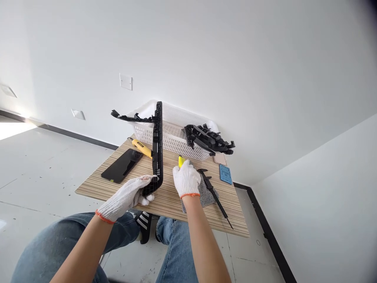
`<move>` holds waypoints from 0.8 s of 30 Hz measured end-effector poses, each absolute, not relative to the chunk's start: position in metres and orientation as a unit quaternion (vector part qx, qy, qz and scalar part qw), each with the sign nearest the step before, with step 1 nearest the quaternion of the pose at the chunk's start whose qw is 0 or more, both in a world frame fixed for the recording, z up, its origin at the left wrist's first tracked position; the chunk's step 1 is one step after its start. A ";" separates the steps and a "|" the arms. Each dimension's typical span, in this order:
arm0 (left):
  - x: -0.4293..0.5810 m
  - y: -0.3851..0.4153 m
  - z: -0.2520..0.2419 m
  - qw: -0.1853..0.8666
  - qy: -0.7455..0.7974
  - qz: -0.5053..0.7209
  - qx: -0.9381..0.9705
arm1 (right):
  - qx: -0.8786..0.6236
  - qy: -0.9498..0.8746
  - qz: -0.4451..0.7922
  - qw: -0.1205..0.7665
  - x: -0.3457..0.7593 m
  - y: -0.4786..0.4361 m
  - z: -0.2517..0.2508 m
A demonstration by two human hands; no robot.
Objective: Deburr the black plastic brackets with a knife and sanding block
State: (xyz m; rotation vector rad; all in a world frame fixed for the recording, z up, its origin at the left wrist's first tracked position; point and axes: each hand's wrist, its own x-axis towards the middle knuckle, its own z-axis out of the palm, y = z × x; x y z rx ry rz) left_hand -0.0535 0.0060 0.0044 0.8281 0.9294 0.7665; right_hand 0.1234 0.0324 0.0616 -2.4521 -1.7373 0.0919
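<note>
My left hand [134, 192], in a white knit glove with an orange cuff, grips the lower end of a long black plastic trim piece [158, 137]. The piece stands upright over the table, with a clipped arm reaching left from its upper part. In the same kind of glove, my right hand [187, 179] is closed around a yellow tool [181, 161]; only its tip shows, so its kind is hidden. Beneath and beside that hand lies a grey cloth [207, 196]. A black caliper [213, 192] rests across the cloth, just right of the hand.
At the back of the wood-striped table [173, 206] stands a white plastic basket [176, 143], with several black plastic parts [209, 139] heaped on its right end. A black phone [122, 166] and a yellow-handled tool [142, 148] lie left; a blue card-like plate [225, 173] lies right.
</note>
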 end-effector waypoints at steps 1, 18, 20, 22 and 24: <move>-0.054 0.006 0.004 0.741 0.427 0.354 0.378 | -0.810 -0.581 0.037 0.073 0.126 0.026 0.065; -0.040 0.002 0.015 0.641 0.504 0.401 0.417 | -0.451 -0.343 0.532 0.630 0.159 -0.073 -0.015; -0.037 0.000 0.016 0.625 0.513 0.415 0.417 | -0.462 -0.366 0.509 0.627 0.161 -0.065 -0.010; -0.037 0.000 0.016 0.631 0.509 0.412 0.415 | -0.474 -0.393 0.475 0.628 0.163 -0.056 -0.005; -0.038 0.000 0.014 0.639 0.505 0.408 0.413 | -0.490 -0.417 0.450 0.619 0.163 -0.047 -0.003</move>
